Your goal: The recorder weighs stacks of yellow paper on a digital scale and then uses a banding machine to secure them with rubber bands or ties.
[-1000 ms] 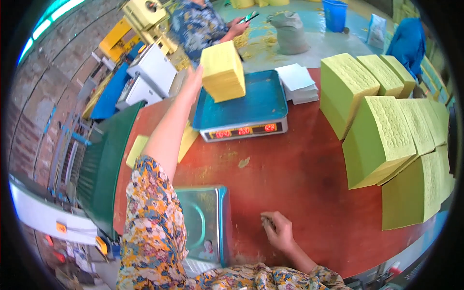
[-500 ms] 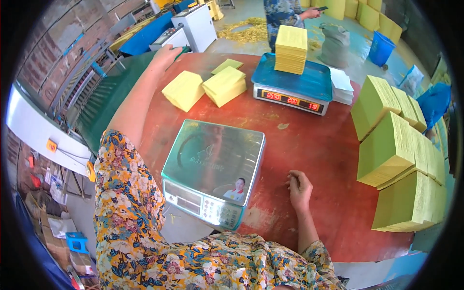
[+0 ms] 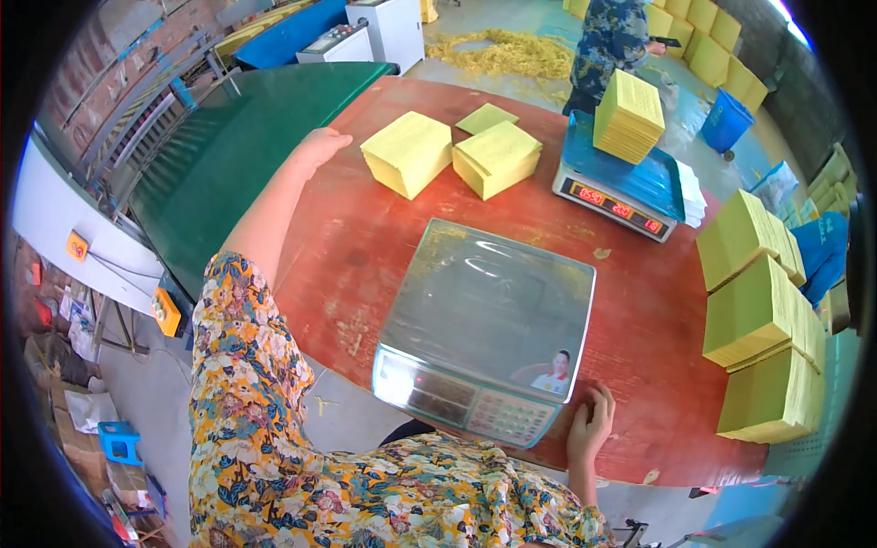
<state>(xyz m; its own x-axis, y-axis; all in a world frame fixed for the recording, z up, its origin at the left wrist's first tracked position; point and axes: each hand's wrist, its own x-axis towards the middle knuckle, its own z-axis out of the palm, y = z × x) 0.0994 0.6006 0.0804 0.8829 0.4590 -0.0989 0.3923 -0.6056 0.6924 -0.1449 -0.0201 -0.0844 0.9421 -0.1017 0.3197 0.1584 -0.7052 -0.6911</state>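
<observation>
Right hand (image 3: 592,425): I'm seeing it resting low on the red table (image 3: 658,365), just beside the right near corner of the near scale (image 3: 484,310); its fingers are curling loosely, a little apart, holding nothing that is showing. Whether it is touching the scale, I'm not managing to tell.
Near scale: it is sitting between the two arms, its keypad side facing the wearer.
Left hand (image 3: 320,149): it is lying at the table's left edge, by the green surface (image 3: 247,173); its fingers are stretching out and pointing right, closing on nothing I'm seeing, though its palm is staying out of my view.
Left yellow stack (image 3: 406,155): it is standing just right of the left fingertips, apart from them. Its longer top edges seem to be running away and rightward, though the lens is bending them.
Right yellow stack (image 3: 498,160): it is standing just beyond on the right, lying along much the same line, with a flat yellow piece (image 3: 487,117) lying behind.
Nearer hand: I'm judging the left nearer to both; the near scale is coming between them and the right.
Far scale (image 3: 577,146): it is standing farther right, its blue tray bearing another yellow stack (image 3: 628,117).
</observation>
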